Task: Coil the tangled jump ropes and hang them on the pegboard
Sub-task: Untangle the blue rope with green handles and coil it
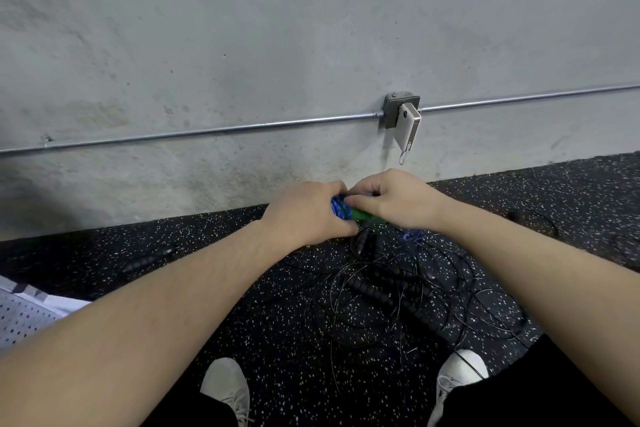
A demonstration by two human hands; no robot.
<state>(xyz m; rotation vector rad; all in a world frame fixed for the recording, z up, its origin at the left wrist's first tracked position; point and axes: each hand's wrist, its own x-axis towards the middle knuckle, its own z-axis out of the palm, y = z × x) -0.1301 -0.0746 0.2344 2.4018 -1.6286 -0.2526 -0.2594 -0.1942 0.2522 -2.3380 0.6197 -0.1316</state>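
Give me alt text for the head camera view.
Both hands, left hand and right hand, grip a blue and green jump rope bundle above tangled black ropes on speckled floor, facing a concrete wall.

A grey concrete wall (242, 28) fills the upper part of the view. Along it a metal conduit (207, 131) is run from edge to edge, broken by a metal junction box (393, 111). Against the front of the box a white flat device (408, 126) is hung, tilted, with a small loop dangling below it. Below the wall, black rubber flooring (571, 198) flecked with white is laid. Two white shoes are seen at the bottom edge, one at the left (227, 388) and one at the right (457, 378).
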